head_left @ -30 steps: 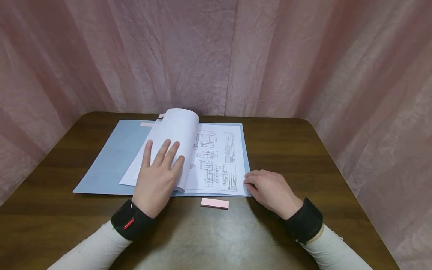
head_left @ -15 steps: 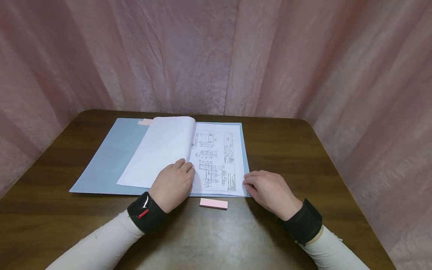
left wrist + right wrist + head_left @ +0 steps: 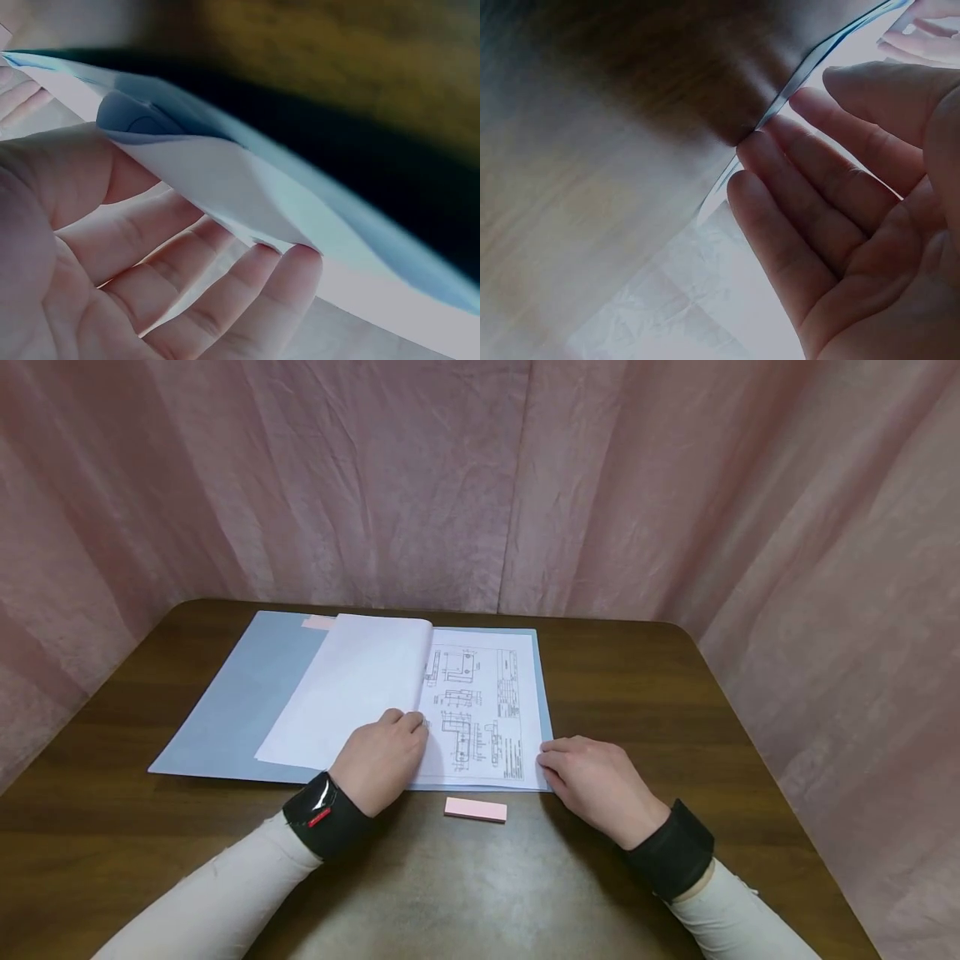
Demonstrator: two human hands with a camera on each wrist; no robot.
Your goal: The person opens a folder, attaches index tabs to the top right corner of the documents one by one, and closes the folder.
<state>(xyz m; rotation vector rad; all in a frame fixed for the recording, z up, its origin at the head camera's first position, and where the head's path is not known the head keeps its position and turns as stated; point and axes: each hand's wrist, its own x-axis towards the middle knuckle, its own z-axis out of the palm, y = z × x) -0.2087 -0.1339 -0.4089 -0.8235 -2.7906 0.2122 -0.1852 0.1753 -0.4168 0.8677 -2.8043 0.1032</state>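
Observation:
A light-blue folder (image 3: 217,710) lies spread on the table in the head view. Turned white sheets (image 3: 352,677) cover part of its left side; on the right lies a sheet with technical drawings (image 3: 480,710). My left hand (image 3: 381,762) rests along the fold between these pages, its fingertips hidden in the head view. From the left wrist, its loosely bent fingers (image 3: 292,289) touch the paper. At the folder's right edge, near the lower corner, my right hand (image 3: 596,781) rests with extended fingers (image 3: 780,225) touching the edge.
A pink sticky-note pad (image 3: 476,810) lies on the brown table (image 3: 622,685) in front of the folder. A pale pink strip (image 3: 318,622) sits at the folder's top left. Pink curtains (image 3: 480,485) hang behind and beside the table.
My left hand has moved right and down from the turned sheets to the fold, and those sheets now lie flatter. The folder's left part has shifted slightly away. My right hand stays put.

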